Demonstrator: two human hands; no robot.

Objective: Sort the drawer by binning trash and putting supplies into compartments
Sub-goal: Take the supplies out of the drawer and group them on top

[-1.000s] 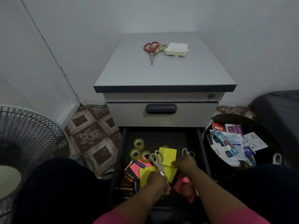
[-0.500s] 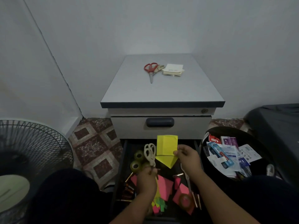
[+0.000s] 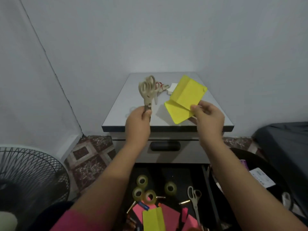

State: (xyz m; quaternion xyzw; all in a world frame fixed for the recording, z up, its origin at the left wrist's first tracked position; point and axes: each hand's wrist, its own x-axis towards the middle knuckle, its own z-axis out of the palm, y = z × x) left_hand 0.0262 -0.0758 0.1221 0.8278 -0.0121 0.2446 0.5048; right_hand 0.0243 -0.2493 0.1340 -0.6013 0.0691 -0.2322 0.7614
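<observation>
Both hands have risen out of the drawer (image 3: 166, 174) and now hover over the cabinet top (image 3: 126, 104). A moment ago they were low among the clutter; now each carries a supply clear of it. The left hand (image 3: 138, 125) pinches beige scissors (image 3: 147, 92) by the blades, handles pointing up, fingers and thumb closed round the metal. The right hand (image 3: 208, 119) pinches a folded yellow paper (image 3: 185, 99) at its lower edge, thumb on top, so the sheet fans open above the fingers. The person seems to be staging supplies on the cabinet top before sorting them into compartments — red scissors (image 3: 159, 85) and a white pad (image 3: 171, 89) already lie there, partly hidden behind the held items. No compartment dividers can be made out in the drawer from here.

The drawer holds four tape rolls (image 3: 142, 180) towards the back left, grey scissors (image 3: 194, 200) on the right, pink sheets (image 3: 168, 214) and another yellow paper (image 3: 153, 219) at the front, a blue item and a few brass-coloured pieces that are too small to identify. The bin (image 3: 266, 165) to the right — dark and round — shows white packaging and a scrap of purple at its visible edge; the right forearm covers most of it. Much remains to sort.
</observation>
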